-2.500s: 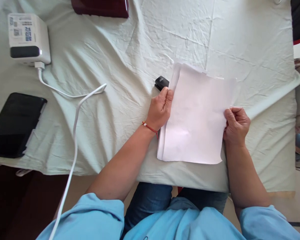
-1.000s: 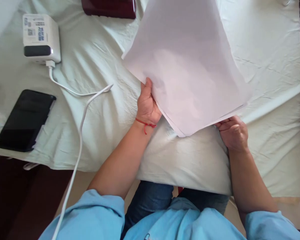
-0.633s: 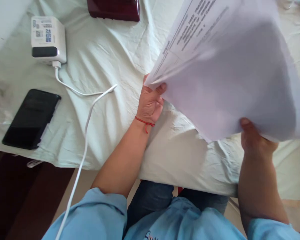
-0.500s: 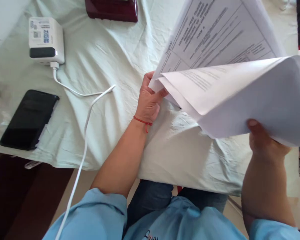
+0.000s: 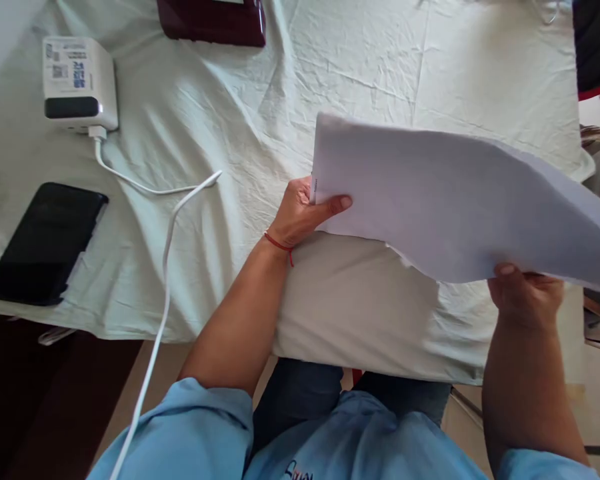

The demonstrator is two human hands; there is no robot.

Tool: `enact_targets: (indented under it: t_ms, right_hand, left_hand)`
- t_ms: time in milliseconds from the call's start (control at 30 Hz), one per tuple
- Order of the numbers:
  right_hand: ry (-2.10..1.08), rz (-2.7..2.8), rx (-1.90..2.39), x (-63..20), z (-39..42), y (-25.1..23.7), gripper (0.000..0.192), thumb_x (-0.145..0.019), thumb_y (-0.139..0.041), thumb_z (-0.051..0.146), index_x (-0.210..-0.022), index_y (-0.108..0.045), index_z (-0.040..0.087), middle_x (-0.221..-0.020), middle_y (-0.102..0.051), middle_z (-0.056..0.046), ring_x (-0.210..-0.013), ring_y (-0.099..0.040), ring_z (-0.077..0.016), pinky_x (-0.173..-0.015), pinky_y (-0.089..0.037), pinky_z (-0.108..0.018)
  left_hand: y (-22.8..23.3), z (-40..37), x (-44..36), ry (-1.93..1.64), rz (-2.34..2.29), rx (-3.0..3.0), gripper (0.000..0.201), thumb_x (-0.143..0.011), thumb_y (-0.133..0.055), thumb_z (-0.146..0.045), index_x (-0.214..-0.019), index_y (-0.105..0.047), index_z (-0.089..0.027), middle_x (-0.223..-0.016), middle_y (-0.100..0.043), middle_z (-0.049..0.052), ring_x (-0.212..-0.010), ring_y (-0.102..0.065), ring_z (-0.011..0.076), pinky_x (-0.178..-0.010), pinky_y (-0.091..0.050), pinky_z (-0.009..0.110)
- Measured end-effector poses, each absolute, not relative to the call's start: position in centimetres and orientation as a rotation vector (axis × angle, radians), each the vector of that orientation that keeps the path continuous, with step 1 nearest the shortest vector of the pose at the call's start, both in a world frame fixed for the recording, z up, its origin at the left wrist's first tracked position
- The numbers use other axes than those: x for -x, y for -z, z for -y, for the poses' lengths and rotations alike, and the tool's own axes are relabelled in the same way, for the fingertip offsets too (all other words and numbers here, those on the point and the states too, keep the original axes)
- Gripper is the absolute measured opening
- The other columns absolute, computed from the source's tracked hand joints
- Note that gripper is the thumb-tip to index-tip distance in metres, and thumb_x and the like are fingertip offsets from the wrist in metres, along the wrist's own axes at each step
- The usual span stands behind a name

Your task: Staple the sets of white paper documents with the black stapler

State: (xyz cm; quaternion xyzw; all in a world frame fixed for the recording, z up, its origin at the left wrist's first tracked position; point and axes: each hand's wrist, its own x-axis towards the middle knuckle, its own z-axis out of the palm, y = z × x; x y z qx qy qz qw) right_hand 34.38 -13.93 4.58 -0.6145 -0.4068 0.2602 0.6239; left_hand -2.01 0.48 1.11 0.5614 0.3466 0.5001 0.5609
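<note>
**Both hands held a sheaf of papers above the table**

The left hand (image 5: 300, 213) pinched the near-left corner of the papers (image 5: 440, 200), thumb on top and fingers curled beneath. The right hand (image 5: 525, 297) gripped the sheaf's right edge from below, thumb pressed to the blank upper sheet. The papers hung clear of the pale cloth (image 5: 230, 107) covering the table, bowed and stretched across the right of the view. At far left, well apart from the hands, a white box (image 5: 77, 83) sat with a white cable (image 5: 165, 227) plugged into it, the cable trailing off the table's near edge. A black phone (image 5: 43, 243) lay near that edge. A dark red case (image 5: 213, 20) rested at the far side.
</note>
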Motion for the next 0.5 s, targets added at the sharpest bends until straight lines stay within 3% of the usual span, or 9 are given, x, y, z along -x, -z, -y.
enact_targets:
  t_ms: [200, 300, 400, 500]
  right_hand:
    - [-0.561, 0.952, 1.401, -31.6, 12.8, -3.4, 0.046, -0.058, -0.107, 0.033, -0.095, -0.079, 0.032, -0.111, -0.081, 0.002, -0.125, -0.075, -0.0300, -0.124, -0.057, -0.062]
    - [-0.550, 1.005, 1.309, -32.2, 12.6, -3.7, 0.041, -0.061, -0.107, 0.036, -0.092, -0.079, 0.036, -0.110, -0.081, 0.002, -0.122, -0.075, -0.0297, -0.121, -0.059, -0.060]
    - [-0.676, 1.030, 1.369, -33.6, 12.8, -3.4, 0.041, -0.057, -0.108, 0.041, -0.084, -0.078, 0.032, -0.103, -0.080, 0.000, -0.112, -0.076, -0.0273, -0.114, -0.062, -0.054]
    - [-0.731, 0.997, 1.467, -34.1, 13.2, -2.7, 0.046, -0.053, -0.110, 0.037, -0.084, -0.077, 0.028, -0.099, -0.081, 0.001, -0.110, -0.076, -0.0255, -0.114, -0.062, -0.049]
  left_hand:
    - [-0.4, 0.0, 2.0, -1.120, -0.850, -1.348, 0.049, -0.073, -0.101, -0.059, -0.076, -0.071, -0.021, -0.081, -0.072, 0.004, -0.084, -0.073, 0.0227, -0.075, -0.065, 0.039]
    - [-0.4, -0.3, 2.2, -1.199, -0.826, -1.338, 0.048, -0.072, -0.100, -0.062, -0.083, -0.077, -0.021, -0.089, -0.076, 0.005, -0.089, -0.074, 0.0232, -0.079, -0.065, 0.040]
    - [-0.8, -0.6, 2.3, -1.142, -0.797, -1.466, 0.044, -0.075, -0.099, -0.057, -0.098, -0.084, -0.022, -0.101, -0.082, 0.007, -0.096, -0.076, 0.0237, -0.086, -0.065, 0.039]
    - [-1.1, -0.6, 2.3, -1.048, -0.784, -1.566, 0.035, -0.079, -0.097, -0.053, -0.090, -0.084, -0.022, -0.094, -0.082, 0.006, -0.093, -0.076, 0.0221, -0.087, -0.065, 0.038]
